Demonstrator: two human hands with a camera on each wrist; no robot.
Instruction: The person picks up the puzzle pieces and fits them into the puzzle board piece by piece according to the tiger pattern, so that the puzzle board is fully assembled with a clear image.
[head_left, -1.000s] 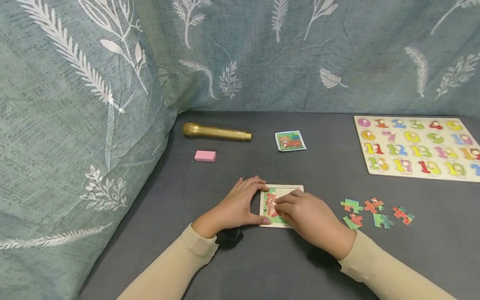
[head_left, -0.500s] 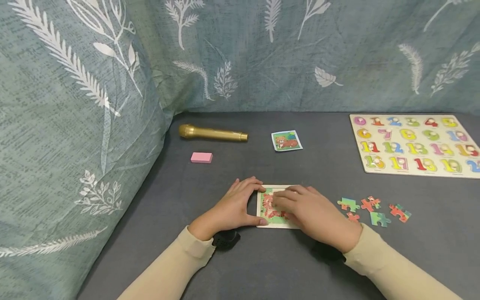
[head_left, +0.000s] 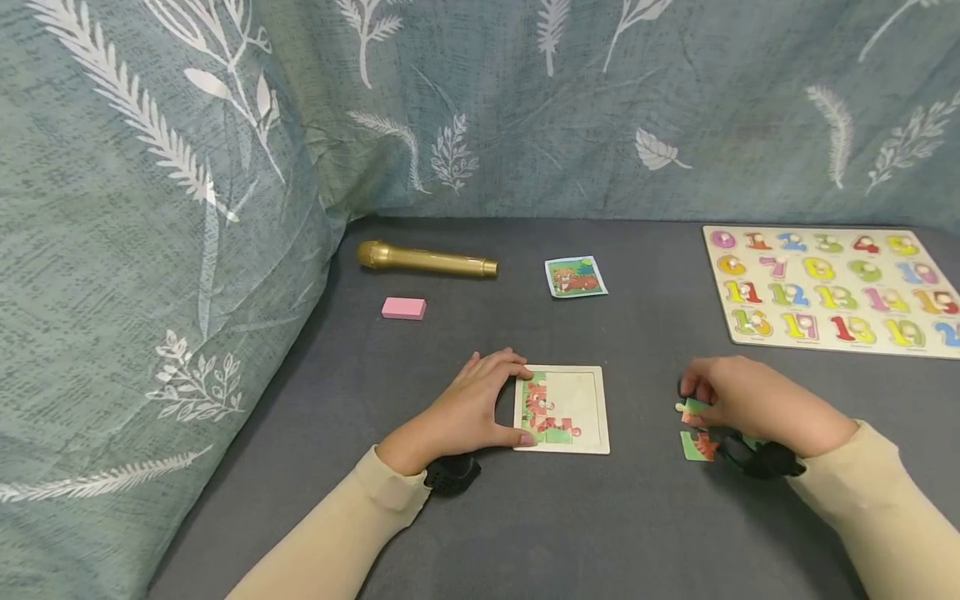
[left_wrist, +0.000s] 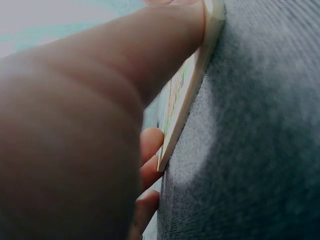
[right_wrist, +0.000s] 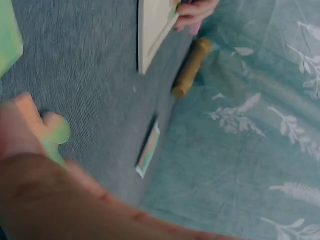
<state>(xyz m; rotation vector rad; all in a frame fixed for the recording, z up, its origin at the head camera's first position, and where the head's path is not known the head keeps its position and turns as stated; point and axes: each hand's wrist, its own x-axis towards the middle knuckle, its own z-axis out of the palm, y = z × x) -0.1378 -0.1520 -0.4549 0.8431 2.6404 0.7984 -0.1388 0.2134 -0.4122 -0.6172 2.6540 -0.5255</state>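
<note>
My left hand (head_left: 476, 408) holds a small square wooden puzzle tray (head_left: 602, 408) by its left side, thumb at the near corner and fingers at the far one. Joined tiger pieces (head_left: 537, 408) fill the tray's left column and part of its near row. To the right, my right hand (head_left: 765, 404) pinches a green and orange jigsaw piece (head_left: 693, 411) between thumb and fingers; the same piece (right_wrist: 55, 129) shows in the right wrist view. Just nearer on the table lies another green and red piece (head_left: 699, 447). My right hand and its wrist strap hide the other loose pieces.
Behind the tray lie a gold microphone (head_left: 427, 259), a pink block (head_left: 403, 308) and a small tiger picture card (head_left: 575, 277). A wooden number board (head_left: 832, 287) is at the back right. Patterned curtain (head_left: 495, 108) borders the table at the back and left.
My right hand has left the tray, moved right to the loose pieces and taken hold of one. The tray's pieces are now uncovered. My left hand stays on the tray.
</note>
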